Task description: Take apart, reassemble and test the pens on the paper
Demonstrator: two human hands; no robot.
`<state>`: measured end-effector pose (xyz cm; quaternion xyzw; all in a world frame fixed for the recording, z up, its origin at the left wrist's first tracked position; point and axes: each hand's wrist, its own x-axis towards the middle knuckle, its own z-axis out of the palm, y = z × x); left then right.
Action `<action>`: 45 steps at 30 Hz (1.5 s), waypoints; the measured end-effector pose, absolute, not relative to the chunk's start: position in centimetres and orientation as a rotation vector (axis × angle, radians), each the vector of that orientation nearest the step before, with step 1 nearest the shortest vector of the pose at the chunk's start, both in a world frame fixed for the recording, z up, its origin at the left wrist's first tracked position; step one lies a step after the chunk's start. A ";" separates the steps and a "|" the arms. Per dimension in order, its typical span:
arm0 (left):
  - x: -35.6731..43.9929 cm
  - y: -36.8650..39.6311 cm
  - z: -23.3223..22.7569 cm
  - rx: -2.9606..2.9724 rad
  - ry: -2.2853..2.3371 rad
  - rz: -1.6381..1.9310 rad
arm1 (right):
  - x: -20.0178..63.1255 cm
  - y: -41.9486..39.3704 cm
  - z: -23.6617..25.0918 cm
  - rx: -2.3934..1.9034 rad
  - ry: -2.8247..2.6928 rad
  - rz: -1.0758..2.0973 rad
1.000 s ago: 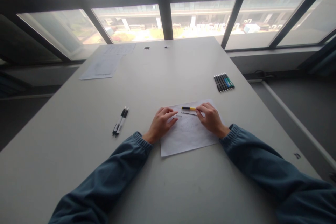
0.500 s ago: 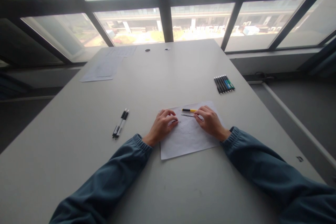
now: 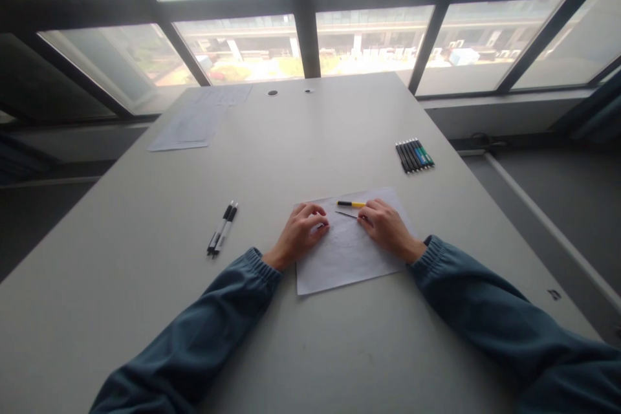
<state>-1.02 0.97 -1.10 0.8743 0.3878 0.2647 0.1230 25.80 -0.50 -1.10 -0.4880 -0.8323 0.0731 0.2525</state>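
White sheet of paper lies flat on the grey table, under both hands. Left hand rests on the sheet's left edge, fingers curled inward, fingertips pressed to the paper; whether it pinches anything cannot be told. Right hand rests on the sheet's upper right part, fingers closed around a yellow-and-black pen whose black end projects leftward beyond the knuckles. A thin dark ruler-like strip lies just below the pen, between the two hands. Two black-and-white pens lie well left of the left hand. A row of markers sits beyond the right hand. Loose papers lie far beyond the left hand.
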 end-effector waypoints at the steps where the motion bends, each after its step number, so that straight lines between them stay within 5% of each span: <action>1: -1.0 1.0 -1.1 2.549 1.127 0.774 | 25.8 -0.5 -1.1 -1.328 -2.266 0.200; 45: -0.7 0.7 -0.3 2.424 1.096 1.217 | 25.5 -0.6 -0.6 -0.879 -2.142 0.274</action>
